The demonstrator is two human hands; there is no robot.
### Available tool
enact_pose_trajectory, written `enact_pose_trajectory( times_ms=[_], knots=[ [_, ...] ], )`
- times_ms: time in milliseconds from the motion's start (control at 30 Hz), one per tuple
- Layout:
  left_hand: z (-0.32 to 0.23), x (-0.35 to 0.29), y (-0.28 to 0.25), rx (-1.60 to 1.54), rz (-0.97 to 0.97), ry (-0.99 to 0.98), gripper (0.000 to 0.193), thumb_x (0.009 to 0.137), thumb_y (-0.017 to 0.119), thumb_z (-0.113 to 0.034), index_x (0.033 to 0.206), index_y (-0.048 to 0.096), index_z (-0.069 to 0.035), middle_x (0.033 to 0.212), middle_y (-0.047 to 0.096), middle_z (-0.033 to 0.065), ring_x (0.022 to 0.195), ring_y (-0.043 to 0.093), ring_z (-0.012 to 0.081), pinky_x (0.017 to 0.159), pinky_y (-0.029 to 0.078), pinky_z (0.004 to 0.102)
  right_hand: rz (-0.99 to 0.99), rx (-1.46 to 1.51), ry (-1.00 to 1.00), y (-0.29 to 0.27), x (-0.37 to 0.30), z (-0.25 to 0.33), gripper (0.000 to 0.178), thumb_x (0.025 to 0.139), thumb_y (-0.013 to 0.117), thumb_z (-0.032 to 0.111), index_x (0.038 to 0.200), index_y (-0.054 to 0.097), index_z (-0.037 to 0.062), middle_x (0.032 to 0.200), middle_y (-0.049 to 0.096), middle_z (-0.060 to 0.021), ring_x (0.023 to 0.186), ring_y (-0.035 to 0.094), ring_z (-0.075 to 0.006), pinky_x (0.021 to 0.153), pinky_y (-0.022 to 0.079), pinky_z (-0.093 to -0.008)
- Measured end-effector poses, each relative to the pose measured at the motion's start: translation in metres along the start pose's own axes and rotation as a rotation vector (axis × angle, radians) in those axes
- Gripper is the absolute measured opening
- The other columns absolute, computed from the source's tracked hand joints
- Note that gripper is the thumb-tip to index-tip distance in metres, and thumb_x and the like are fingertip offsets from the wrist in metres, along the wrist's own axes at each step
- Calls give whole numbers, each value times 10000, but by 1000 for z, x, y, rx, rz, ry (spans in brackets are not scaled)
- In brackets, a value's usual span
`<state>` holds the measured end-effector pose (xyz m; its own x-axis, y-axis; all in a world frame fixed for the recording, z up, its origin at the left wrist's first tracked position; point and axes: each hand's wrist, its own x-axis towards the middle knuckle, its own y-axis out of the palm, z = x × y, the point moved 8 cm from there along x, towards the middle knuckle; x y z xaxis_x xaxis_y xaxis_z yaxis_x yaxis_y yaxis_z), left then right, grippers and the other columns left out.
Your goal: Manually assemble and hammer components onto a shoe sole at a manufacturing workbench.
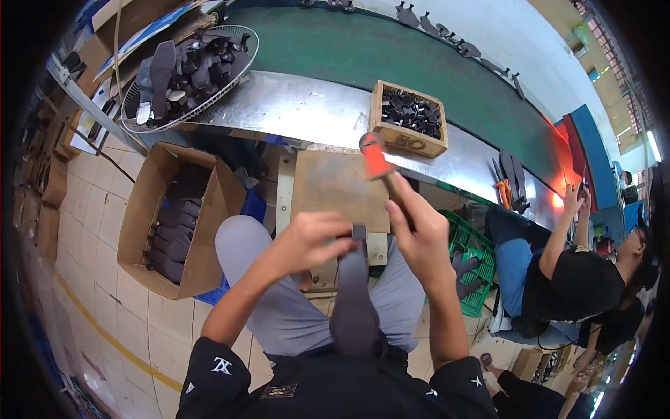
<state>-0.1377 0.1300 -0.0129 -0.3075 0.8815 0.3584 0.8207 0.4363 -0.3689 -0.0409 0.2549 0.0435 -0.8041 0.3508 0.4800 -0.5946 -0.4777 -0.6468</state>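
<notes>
A dark shoe sole (354,307) stands between my knees, its wide end toward my body and its narrow heel end pointing away. At that heel end sits a small black block (359,232), which looks like a heel tip. My left hand (313,237) pinches the block from the left, between thumb and fingers. In my right hand (421,234) is a hammer (377,162) with a red head, its handle gripped in the closed fingers. The hammer head is raised over the brown work block (328,183) in front of me, apart from the sole.
Beyond stands a wooden box (408,144) of small black pieces on the metal ledge (293,105) beside a green conveyor (307,42). A wire basket (251,59) of heeled soles is far left. A carton (199,258) of soles stands left; a green crate (481,279) and a co-worker (579,279) are right.
</notes>
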Motion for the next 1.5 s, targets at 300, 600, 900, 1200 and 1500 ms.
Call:
enact_pose_trajectory(
  times_ms=[300,600,900,1200,1500],
  knots=[
    [-74,-40,21,-497,143,-294,183,910,691,-106,861,656,66,804,618,84,746,593,139,659,443,290,291,-235,-373,21,-6,18,355,872,699,180,1184,654,15,1259,626,-133,1046,626,-319,826,505,-465],
    [-115,-46,68,-929,571,-300,315,987,622,-261,1120,709,10,875,700,99,830,611,90,723,458,272,882,704,-556,-37,-38,98,275,871,717,178,899,635,-83,809,609,-144,661,585,-278,542,474,-343],
    [-140,-52,70,-826,647,-130,246,966,645,-217,980,709,21,730,637,128,623,590,191,552,401,326,844,785,-621,-50,-45,124,330,874,746,217,837,630,-90,720,577,-119,547,535,-238,433,397,-316],
    [-79,-7,-46,95,-377,-57,213,882,705,-176,829,642,21,655,548,82,608,508,116,574,418,296,389,193,-20,-69,-40,-16,334,952,609,302,1055,688,-5,914,687,-128,747,651,-206,664,505,-305],
    [12,139,-376,1028,-1149,81,466,968,592,-422,971,687,35,863,692,160,786,622,268,766,483,387,-218,216,664,-167,-147,-199,245,997,552,181,953,712,1,714,670,-32,598,582,-65,535,444,-215]
  ],
)
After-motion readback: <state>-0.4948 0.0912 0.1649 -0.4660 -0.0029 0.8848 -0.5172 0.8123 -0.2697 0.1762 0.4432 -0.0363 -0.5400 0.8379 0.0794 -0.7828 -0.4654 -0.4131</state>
